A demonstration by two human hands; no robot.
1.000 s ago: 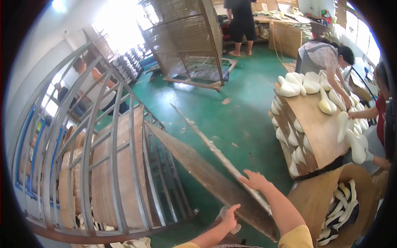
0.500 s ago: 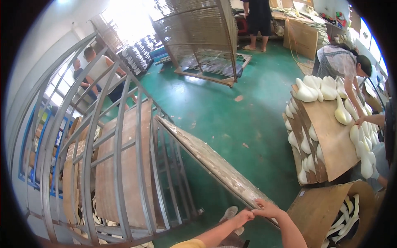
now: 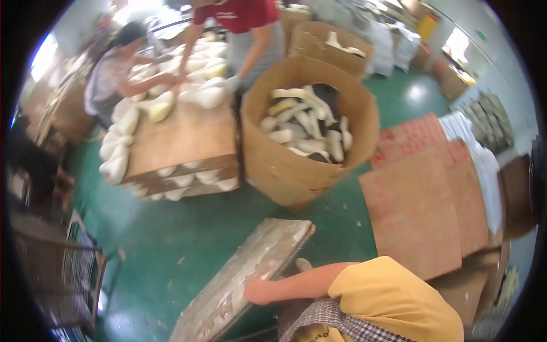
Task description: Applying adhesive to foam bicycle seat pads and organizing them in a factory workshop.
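Note:
My right hand (image 3: 259, 289) comes in from the lower right on a bare forearm below a yellow sleeve. It rests at the long near edge of a worn wooden board (image 3: 268, 245), its fingers blurred against the pale, scuffed face and seemingly closed on the edge. Slanting, the board runs from the lower edge of the view up to the middle, above the green floor. My left hand is out of view. Beside my arm a checked apron (image 3: 347, 316) shows, and a shoe (image 3: 303, 264) peeks out behind the board.
Ahead stands a large cardboard bin (image 3: 268, 165) of pale curved pieces. To its left, two people handle white shapes on a stack with a brown sheet (image 3: 182, 137) on it. Flattened cardboard (image 3: 410, 211) lies at the right; a metal rack (image 3: 85, 268) stands at the left.
The view has swung right, bringing the bin and flat cardboard into sight. The large metal frame has left the view. My left hand, earlier beside my right on the board, no longer shows.

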